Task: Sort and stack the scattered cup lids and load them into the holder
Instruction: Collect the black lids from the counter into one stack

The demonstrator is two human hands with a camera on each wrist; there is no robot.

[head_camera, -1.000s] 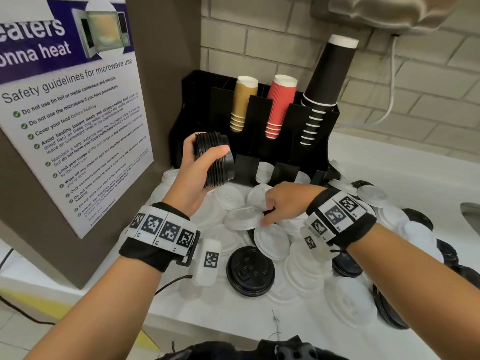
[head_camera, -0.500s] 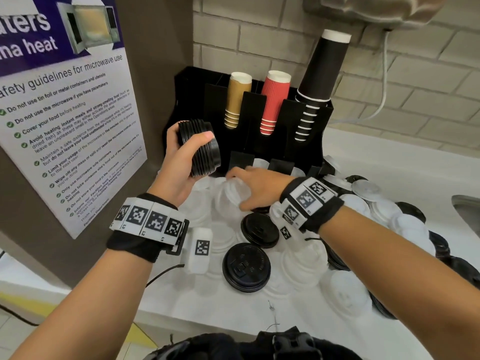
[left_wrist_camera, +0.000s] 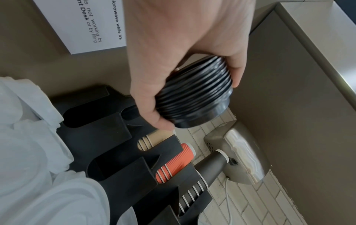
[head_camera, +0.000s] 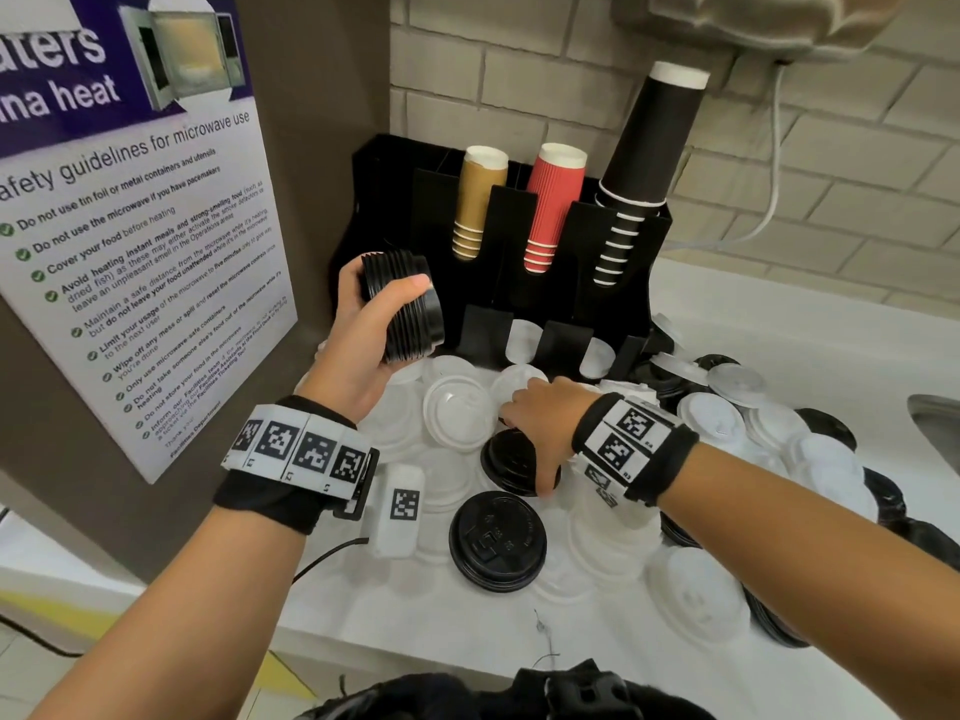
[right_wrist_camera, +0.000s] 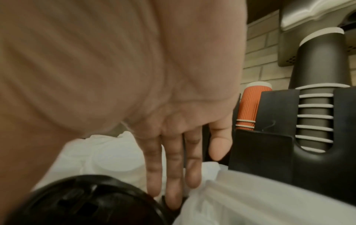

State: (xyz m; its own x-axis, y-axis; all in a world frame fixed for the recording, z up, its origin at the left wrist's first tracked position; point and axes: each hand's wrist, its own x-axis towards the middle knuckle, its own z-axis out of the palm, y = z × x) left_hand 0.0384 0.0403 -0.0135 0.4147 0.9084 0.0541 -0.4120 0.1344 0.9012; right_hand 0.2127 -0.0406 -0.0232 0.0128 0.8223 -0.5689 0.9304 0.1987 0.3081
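Observation:
My left hand (head_camera: 382, 317) grips a stack of black lids (head_camera: 402, 309) on its side, held up just left of the black holder (head_camera: 519, 283); the left wrist view shows thumb and fingers wrapped round the stack (left_wrist_camera: 194, 97). My right hand (head_camera: 524, 433) reaches down over a single black lid (head_camera: 511, 462) lying on the pile. Its straight fingers (right_wrist_camera: 173, 175) touch the lid's (right_wrist_camera: 80, 202) far edge and the thumb sits at its near edge. White lids (head_camera: 457, 407) lie scattered around. Another black lid (head_camera: 496, 540) lies nearer me.
Gold, red and black cup stacks stand in the holder, with white lids in its front slots (head_camera: 522, 337). More black and white lids (head_camera: 727, 418) cover the counter at right. A poster panel (head_camera: 130, 226) walls the left. A sink edge (head_camera: 935, 423) shows far right.
My right hand has left the white lids near the holder and pulled back onto the single black lid. The left hand still holds its stack in about the same place.

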